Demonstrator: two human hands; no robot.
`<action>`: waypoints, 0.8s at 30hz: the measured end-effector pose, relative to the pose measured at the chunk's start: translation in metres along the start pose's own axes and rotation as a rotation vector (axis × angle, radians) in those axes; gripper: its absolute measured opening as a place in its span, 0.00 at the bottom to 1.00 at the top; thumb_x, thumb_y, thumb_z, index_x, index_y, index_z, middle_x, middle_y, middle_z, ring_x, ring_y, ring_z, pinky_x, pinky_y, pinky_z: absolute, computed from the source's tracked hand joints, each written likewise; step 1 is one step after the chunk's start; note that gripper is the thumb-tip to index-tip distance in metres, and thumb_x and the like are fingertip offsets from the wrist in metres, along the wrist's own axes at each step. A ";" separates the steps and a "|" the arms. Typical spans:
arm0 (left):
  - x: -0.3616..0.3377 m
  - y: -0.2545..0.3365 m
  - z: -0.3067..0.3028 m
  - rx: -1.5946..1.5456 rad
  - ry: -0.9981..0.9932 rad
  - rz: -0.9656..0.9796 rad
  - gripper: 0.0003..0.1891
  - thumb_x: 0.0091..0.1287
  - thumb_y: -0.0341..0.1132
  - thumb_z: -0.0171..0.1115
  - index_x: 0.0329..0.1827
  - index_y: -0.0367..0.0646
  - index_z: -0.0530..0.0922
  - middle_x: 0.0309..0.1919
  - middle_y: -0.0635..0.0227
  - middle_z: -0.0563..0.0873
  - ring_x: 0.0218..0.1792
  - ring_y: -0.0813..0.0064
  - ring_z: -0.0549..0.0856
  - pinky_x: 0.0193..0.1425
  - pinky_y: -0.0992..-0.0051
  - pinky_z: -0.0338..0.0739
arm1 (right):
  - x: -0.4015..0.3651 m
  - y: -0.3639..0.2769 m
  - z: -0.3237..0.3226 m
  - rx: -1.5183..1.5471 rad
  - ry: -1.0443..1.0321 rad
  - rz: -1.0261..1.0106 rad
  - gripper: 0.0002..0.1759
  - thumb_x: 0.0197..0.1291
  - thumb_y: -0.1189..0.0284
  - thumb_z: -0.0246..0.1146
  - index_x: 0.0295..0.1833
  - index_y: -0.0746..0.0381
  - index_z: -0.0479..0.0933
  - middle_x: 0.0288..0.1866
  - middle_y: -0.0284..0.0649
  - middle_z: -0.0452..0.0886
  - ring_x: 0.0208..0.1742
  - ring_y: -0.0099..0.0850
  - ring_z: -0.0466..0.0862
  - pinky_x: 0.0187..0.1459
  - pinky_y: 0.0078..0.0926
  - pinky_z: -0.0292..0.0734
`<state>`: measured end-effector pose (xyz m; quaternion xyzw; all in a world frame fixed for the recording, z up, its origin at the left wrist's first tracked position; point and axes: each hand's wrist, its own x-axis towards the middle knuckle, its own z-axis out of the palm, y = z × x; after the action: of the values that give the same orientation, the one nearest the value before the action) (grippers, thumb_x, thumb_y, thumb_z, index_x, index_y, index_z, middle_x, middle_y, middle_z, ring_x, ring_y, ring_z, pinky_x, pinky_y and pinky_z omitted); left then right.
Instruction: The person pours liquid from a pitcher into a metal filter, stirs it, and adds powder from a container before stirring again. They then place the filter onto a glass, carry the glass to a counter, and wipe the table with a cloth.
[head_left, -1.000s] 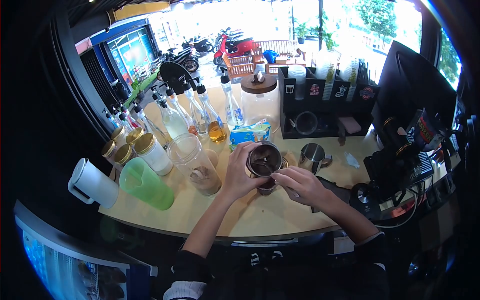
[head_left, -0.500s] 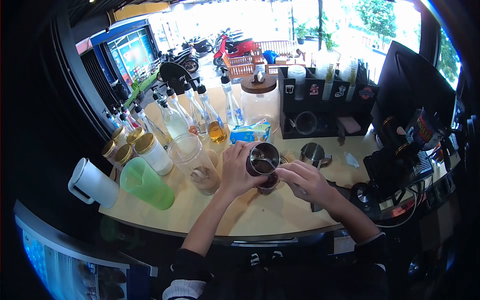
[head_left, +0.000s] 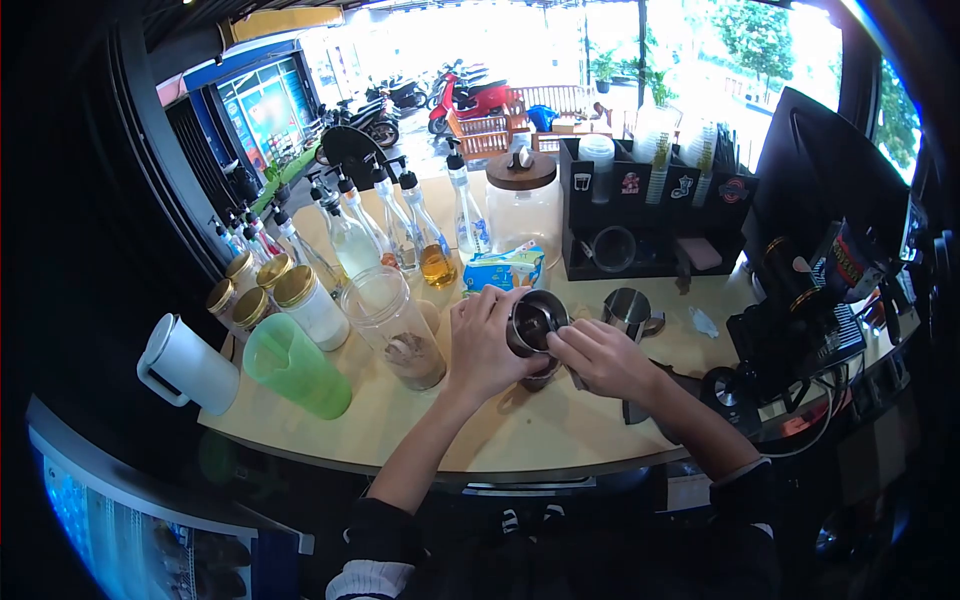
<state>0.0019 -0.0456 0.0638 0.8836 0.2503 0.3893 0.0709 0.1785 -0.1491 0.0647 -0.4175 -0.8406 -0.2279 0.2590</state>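
Head view: above the near middle of the counter [head_left: 470, 440], the left hand [head_left: 487, 345] and the right hand [head_left: 605, 358] are held at a metal cup [head_left: 536, 318]. The cup is gripped by the left fingers on its left and thumb on its near side. Just nearer, a dark glass [head_left: 540, 380] is partly seen. A mostly hidden spoon [head_left: 552, 326] is pinched by the right fingertips at the cup's right rim.

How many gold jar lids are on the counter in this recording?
5, clustered behind the green jug: the leftmost lid, the rear-left lid, the rear-right lid, the front lid and the rightmost lid. More may be hidden.
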 end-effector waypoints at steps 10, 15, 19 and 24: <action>0.000 0.004 0.000 0.080 0.053 0.046 0.41 0.36 0.47 0.79 0.58 0.48 0.75 0.43 0.68 0.75 0.47 0.67 0.75 0.59 0.63 0.63 | -0.004 -0.008 0.007 -0.033 0.030 -0.076 0.23 0.43 0.75 0.65 0.49 0.66 0.74 0.40 0.38 0.75 0.38 0.33 0.79 0.38 0.31 0.76; -0.002 0.005 0.002 0.057 0.040 0.066 0.41 0.37 0.47 0.79 0.59 0.48 0.75 0.43 0.68 0.75 0.48 0.67 0.75 0.60 0.62 0.62 | -0.002 -0.006 0.001 -0.010 0.121 -0.037 0.23 0.43 0.74 0.67 0.48 0.66 0.73 0.38 0.38 0.74 0.37 0.34 0.79 0.39 0.31 0.77; 0.001 0.006 -0.001 0.078 0.051 0.076 0.40 0.37 0.47 0.78 0.59 0.48 0.75 0.44 0.68 0.75 0.49 0.67 0.75 0.60 0.62 0.62 | -0.005 -0.005 0.005 0.006 0.095 -0.050 0.24 0.41 0.75 0.68 0.48 0.65 0.73 0.40 0.39 0.75 0.38 0.35 0.79 0.38 0.31 0.77; 0.000 0.006 0.004 0.089 0.064 0.116 0.41 0.36 0.46 0.79 0.59 0.47 0.75 0.44 0.68 0.76 0.49 0.66 0.75 0.60 0.63 0.62 | -0.002 -0.002 0.005 0.026 0.154 -0.005 0.24 0.41 0.76 0.67 0.48 0.65 0.73 0.39 0.40 0.75 0.38 0.36 0.79 0.38 0.32 0.77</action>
<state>0.0069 -0.0506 0.0634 0.8859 0.2180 0.4094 0.0010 0.1765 -0.1488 0.0591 -0.3935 -0.8221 -0.2491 0.3275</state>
